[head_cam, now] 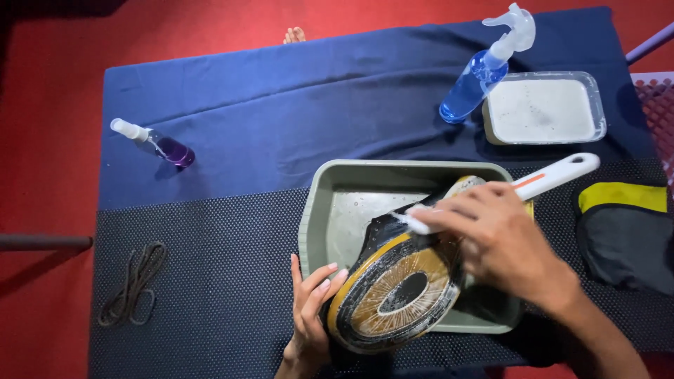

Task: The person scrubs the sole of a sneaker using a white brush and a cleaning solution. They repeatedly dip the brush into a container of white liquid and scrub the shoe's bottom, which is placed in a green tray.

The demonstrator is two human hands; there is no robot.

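right hand (502,235) has its fingers curled round a white brush (421,224), the bristle end pressed to the upturned bottom of the pan (397,291). left hand (312,309) is spread flat against the pan's lower left edge, bracing it. The pan sits tilted in the grey tub (323,210), its long axis running up and right along the white handle (558,175), so the right hand is the nearer one to the handle. Pan's far rim is hidden behind the right hand, can't tell much about the bristles. Blue spray bottle (477,77) stands well apart behind the tub

Home washing-up table: basin (312,210), spray bottles (477,81)
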